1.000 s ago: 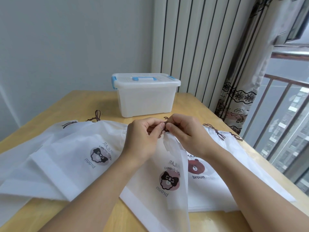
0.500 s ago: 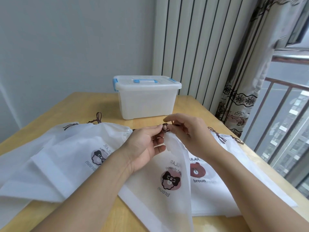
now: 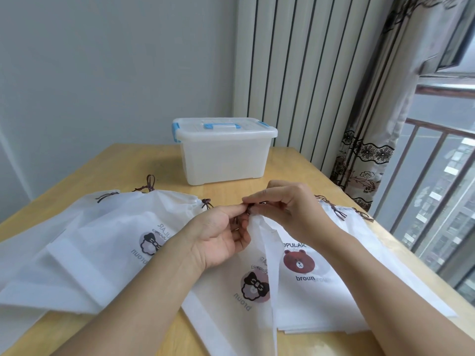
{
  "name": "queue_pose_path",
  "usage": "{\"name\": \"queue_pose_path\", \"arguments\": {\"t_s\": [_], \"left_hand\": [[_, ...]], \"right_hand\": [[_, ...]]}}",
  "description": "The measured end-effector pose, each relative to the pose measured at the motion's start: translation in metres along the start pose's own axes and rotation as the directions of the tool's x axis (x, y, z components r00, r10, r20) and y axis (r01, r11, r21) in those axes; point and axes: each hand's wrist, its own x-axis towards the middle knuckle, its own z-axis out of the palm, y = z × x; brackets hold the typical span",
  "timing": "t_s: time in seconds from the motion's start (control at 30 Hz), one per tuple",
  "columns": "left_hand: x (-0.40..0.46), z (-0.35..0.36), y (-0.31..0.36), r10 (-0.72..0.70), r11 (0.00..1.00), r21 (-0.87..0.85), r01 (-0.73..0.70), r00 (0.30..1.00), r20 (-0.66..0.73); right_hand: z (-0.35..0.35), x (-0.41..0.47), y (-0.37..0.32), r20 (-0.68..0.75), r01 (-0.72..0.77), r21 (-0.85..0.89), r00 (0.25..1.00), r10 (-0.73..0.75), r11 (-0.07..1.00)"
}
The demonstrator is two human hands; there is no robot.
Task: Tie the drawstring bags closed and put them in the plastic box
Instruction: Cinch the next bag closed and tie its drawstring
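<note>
A white drawstring bag (image 3: 257, 299) with a dark bow print lies in front of me, its mouth gathered and lifted. My left hand (image 3: 218, 235) and my right hand (image 3: 288, 209) meet at that mouth, both pinching the brown drawstring (image 3: 248, 210) between fingertips. More white bags lie flat on the table: one on the left (image 3: 102, 242) with a knotted cord, and a stack on the right (image 3: 321, 278) with a bear print. The translucent plastic box (image 3: 223, 160) stands behind the bags, its lid with blue latches closed.
The wooden table (image 3: 128, 165) stands in a corner, with a grey wall on the left and a striped panel behind. A patterned curtain (image 3: 365, 160) and a window with a railing lie past the table's right edge. Loose cord ends (image 3: 334, 209) stick out from the right stack.
My left hand turned palm-up and dropped slightly under the bag's mouth while my right hand kept working the cord. The view tilted up a little.
</note>
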Motion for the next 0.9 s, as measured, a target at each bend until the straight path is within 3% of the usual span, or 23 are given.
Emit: {"name": "queue_pose_path", "arguments": {"t_s": [0.17, 0.23, 0.33, 0.43, 0.57, 0.63, 0.9], "left_hand": [[0.001, 0.003, -0.002, 0.127, 0.992, -0.020, -0.128, 0.990, -0.056], [0.002, 0.004, -0.003, 0.175, 0.984, -0.023, -0.176, 0.984, -0.039], [0.000, 0.008, -0.005, 0.282, 0.959, 0.024, -0.283, 0.959, 0.030], [-0.002, 0.010, -0.009, 0.459, 0.862, 0.201, -0.465, 0.885, 0.076], [0.000, 0.006, -0.006, 0.673, 0.657, 0.409, -0.633, 0.737, 0.059], [-0.001, 0.006, -0.006, 0.710, 0.633, 0.421, -0.650, 0.704, 0.019], [0.008, 0.002, -0.002, 0.692, 0.699, 0.396, -0.595, 0.703, -0.165]], "right_hand": [[0.009, -0.001, 0.001, -0.146, 0.023, -0.001, 0.989, -0.023, 1.000], [0.010, -0.001, 0.000, -0.169, -0.037, 0.051, 0.985, 0.045, 0.998], [0.012, -0.002, -0.005, -0.096, -0.195, 0.261, 0.969, 0.227, 0.945], [0.012, -0.002, -0.004, -0.018, -0.304, 0.440, 0.938, 0.346, 0.845], [0.011, -0.001, 0.000, 0.069, -0.364, 0.567, 0.915, 0.398, 0.739], [0.010, -0.001, -0.002, 0.099, -0.371, 0.598, 0.914, 0.394, 0.711], [0.002, 0.002, -0.003, 0.108, -0.392, 0.689, 0.887, 0.449, 0.609]]}}
